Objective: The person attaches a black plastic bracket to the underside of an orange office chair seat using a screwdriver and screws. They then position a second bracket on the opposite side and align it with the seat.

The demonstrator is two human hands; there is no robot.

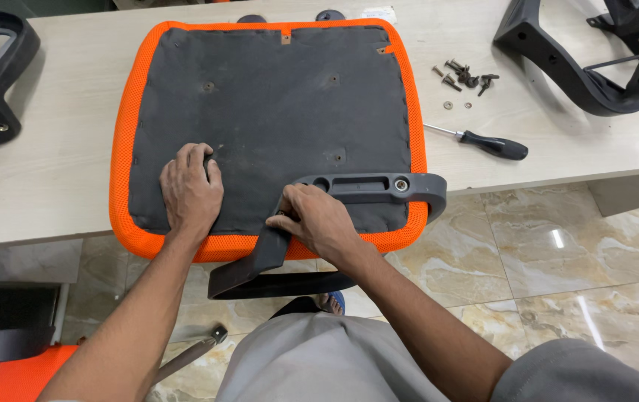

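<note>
From the head camera, my left hand [191, 187] pressed flat, fingers loosely spread, on the dark underside of the orange seat cushion [271, 112], which lay upside down on the wooden table [51, 164]. My right hand [318, 221] was clamped on the black armrest bracket [368, 187] at the cushion's near edge. A screwdriver [487, 141] and loose screws [464, 77] lay to the right.

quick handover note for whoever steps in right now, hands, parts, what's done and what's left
Left hand: pressed flat on the dark underside of the orange seat cushion, which lies upside down on the table.
Right hand: gripping the black armrest bracket at the cushion's front edge.
Done: one screw shows in the bracket.
Left: its other holes look empty. Loose screws and the screwdriver lie to the right on the table.
</note>
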